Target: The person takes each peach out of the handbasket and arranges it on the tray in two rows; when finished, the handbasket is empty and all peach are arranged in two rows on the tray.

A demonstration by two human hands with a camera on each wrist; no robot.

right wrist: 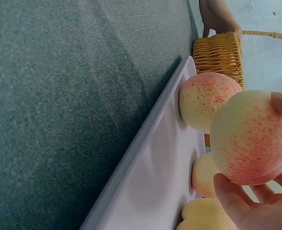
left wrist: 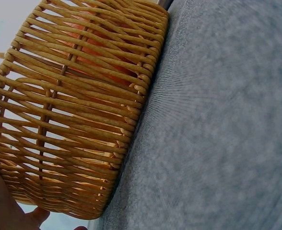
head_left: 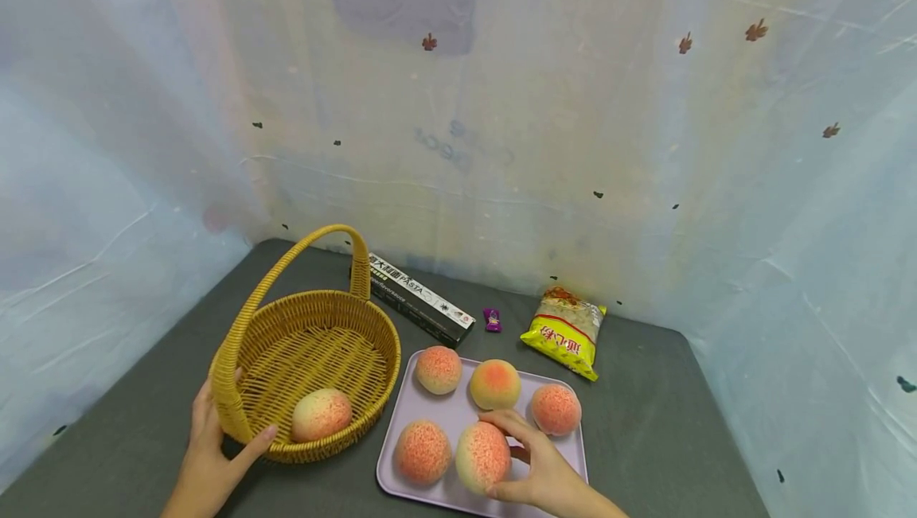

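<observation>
My right hand (head_left: 540,474) grips a pale peach (head_left: 478,461) with red speckles between thumb and fingers, over the front of a lilac tray (head_left: 389,480). In the right wrist view this peach stands clear of the tray's surface. Several other peaches lie on the tray, among them a speckled one (head_left: 423,453) just left of the held one and an orange-yellow one (head_left: 495,384) behind it. With my left hand (head_left: 209,454) I hold the near left side of a woven basket (head_left: 322,303), thumb at its rim. One peach (head_left: 321,414) lies inside the basket.
Behind the tray lie a black pasta box (head_left: 419,303), a small purple wrapped candy (head_left: 492,320) and a yellow-and-clear bag of pasta (head_left: 566,333). The basket's tall handle (head_left: 268,287) arches up. A pale plastic sheet (head_left: 458,184) hangs around the dark table (head_left: 652,422).
</observation>
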